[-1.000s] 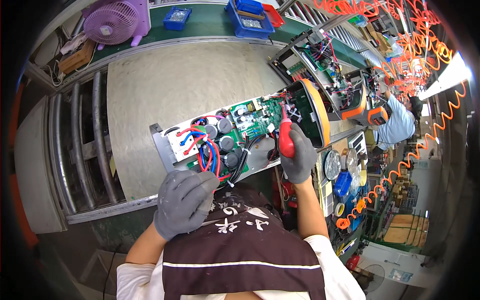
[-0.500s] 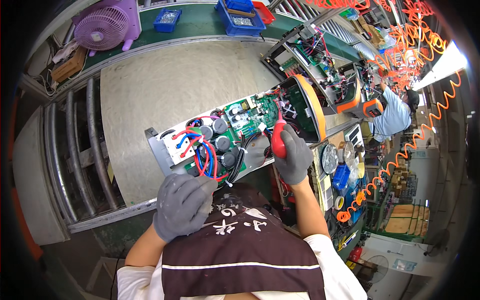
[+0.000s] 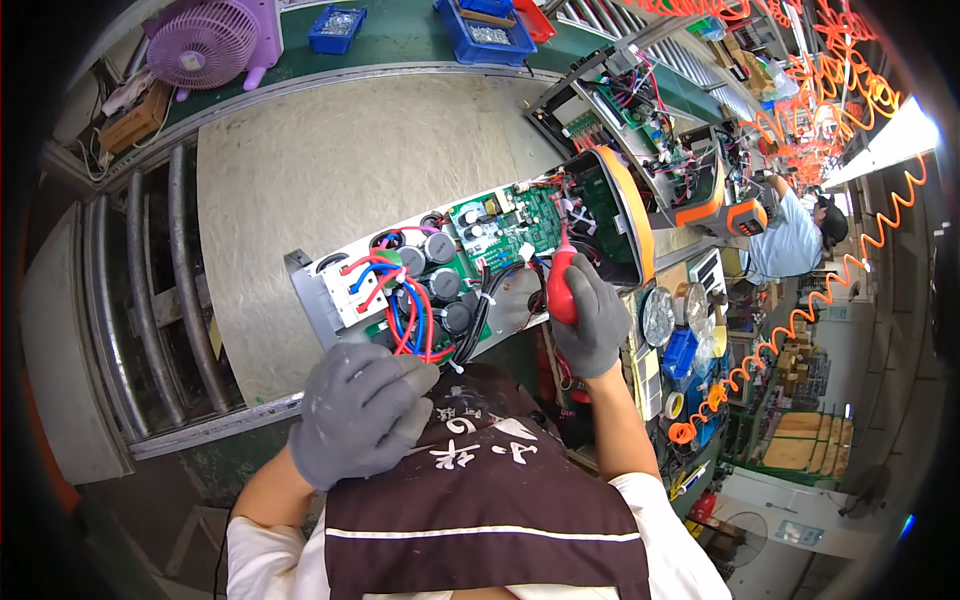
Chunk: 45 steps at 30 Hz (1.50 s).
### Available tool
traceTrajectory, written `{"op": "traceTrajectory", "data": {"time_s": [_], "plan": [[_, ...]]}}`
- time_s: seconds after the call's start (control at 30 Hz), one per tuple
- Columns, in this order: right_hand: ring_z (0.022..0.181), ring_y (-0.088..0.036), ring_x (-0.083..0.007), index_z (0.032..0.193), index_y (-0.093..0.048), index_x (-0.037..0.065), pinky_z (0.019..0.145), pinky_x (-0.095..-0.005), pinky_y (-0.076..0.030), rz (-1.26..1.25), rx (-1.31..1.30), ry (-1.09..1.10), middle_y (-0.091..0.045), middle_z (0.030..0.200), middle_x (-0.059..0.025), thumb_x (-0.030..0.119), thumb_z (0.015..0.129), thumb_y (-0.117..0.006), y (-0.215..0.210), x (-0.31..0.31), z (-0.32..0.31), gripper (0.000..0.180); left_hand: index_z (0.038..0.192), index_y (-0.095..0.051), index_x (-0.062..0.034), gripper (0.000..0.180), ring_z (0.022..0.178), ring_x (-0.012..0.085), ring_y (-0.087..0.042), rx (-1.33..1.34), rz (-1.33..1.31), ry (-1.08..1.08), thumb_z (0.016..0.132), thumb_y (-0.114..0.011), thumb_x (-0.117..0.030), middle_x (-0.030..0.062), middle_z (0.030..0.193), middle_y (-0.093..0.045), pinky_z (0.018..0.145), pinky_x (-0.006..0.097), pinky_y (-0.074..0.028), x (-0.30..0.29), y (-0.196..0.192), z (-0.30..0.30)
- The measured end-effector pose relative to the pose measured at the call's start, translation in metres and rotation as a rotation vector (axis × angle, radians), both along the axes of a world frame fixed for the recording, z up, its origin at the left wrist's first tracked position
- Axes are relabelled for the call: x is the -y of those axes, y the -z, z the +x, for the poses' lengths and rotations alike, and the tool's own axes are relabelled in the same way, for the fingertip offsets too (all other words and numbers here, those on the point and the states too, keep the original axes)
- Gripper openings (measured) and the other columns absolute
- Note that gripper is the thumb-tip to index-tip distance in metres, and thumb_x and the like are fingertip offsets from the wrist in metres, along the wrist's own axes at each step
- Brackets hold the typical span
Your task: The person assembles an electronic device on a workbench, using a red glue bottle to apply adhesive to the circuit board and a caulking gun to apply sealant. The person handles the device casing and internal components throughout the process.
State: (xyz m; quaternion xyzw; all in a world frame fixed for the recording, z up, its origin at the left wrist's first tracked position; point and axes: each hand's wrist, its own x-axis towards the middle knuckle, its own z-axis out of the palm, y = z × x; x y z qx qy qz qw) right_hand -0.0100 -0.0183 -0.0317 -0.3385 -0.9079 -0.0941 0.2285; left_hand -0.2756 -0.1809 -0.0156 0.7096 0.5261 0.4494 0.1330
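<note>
My right hand [image 3: 595, 325], in a grey glove, is closed round the red handle of a screwdriver [image 3: 560, 290]. The shaft points away from me, toward the wiring at the far end of a green circuit board [image 3: 507, 228]. This board sits in a long open electrical unit [image 3: 515, 305] with an orange-rimmed end cover [image 3: 628, 215]. My gloved left hand [image 3: 365, 410] is at the unit's near left edge, fingers curled and together; what they hold, if anything, is hidden. Beside it run red and blue wires [image 3: 415, 315], near several black capacitors [image 3: 438, 248] and a white terminal block [image 3: 350, 295].
The unit lies on a grey worktop [image 3: 300, 170], with metal rollers [image 3: 150, 300] at the left. A purple fan [image 3: 205, 50] and blue screw bins [image 3: 488, 38] stand at the back. Another open unit [image 3: 630, 110] is at the far right, near a co-worker [image 3: 790, 240]. Orange coiled hoses [image 3: 850, 280] hang at the right.
My left hand has shifted slightly to the left and its wrist has turned a little. The right hand still grips the screwdriver, barely moved to the right.
</note>
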Motion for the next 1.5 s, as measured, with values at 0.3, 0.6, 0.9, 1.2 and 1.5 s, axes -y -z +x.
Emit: {"op": "traceTrajectory", "data": {"time_s": [0.3,0.6,0.9,1.2,1.5], "plan": [[0.079,-0.064,-0.0298,0.110,-0.057,0.007,0.065,-0.0364,-0.051,0.043,-0.090,0.062,-0.065,0.108,-0.0132,0.007,0.067,-0.074,-0.025,-0.007,-0.004,0.046,0.097,-0.061,-0.0067,0.025,0.088,0.0266,-0.053,-0.420,0.095,0.174,0.073,-0.064,-0.014,0.0080,0.091,-0.058,0.079,0.040,-0.042,-0.108,-0.040,-0.021],[0.087,-0.068,-0.0325,0.103,-0.060,0.002,0.076,-0.0358,-0.054,-0.074,-0.348,0.060,-0.067,0.102,-0.0181,0.003,0.064,-0.081,-0.021,-0.002,0.017,0.045,0.096,-0.065,-0.0104,0.022,0.097,0.0252,-0.059,-0.861,-0.097,0.177,0.078,-0.056,-0.018,0.0101,0.094,-0.061,0.076,0.039,-0.045,-0.258,0.033,0.061],[0.066,-0.060,-0.0263,0.111,-0.055,0.008,0.055,-0.0335,-0.047,-0.001,-0.106,-0.062,-0.064,0.114,-0.0145,0.006,0.057,-0.076,0.006,-0.023,0.016,0.057,0.104,-0.067,-0.0189,0.026,0.100,0.0230,-0.058,-0.830,-0.019,0.210,0.084,-0.051,-0.019,0.0062,0.096,-0.062,0.079,0.037,-0.043,-0.280,0.045,0.067],[0.068,-0.061,-0.0263,0.110,-0.056,0.008,0.057,-0.0327,-0.048,-0.006,-0.055,-0.050,-0.064,0.115,-0.0149,0.008,0.057,-0.076,0.005,-0.021,0.015,0.058,0.103,-0.068,-0.0237,0.026,0.103,0.0220,-0.056,-0.905,-0.008,0.271,0.083,-0.052,-0.018,0.0060,0.101,-0.061,0.082,0.039,-0.042,-0.278,0.043,0.069],[0.072,-0.064,-0.0283,0.107,-0.057,0.007,0.060,-0.0326,-0.051,-0.013,-0.195,0.008,-0.066,0.109,-0.0149,0.006,0.056,-0.079,-0.005,-0.012,0.011,0.055,0.107,-0.068,-0.0254,0.029,0.112,0.0238,-0.053,-0.916,-0.027,0.309,0.083,-0.053,-0.019,0.0063,0.110,-0.059,0.094,0.043,-0.037,-0.281,0.038,0.074]]}}
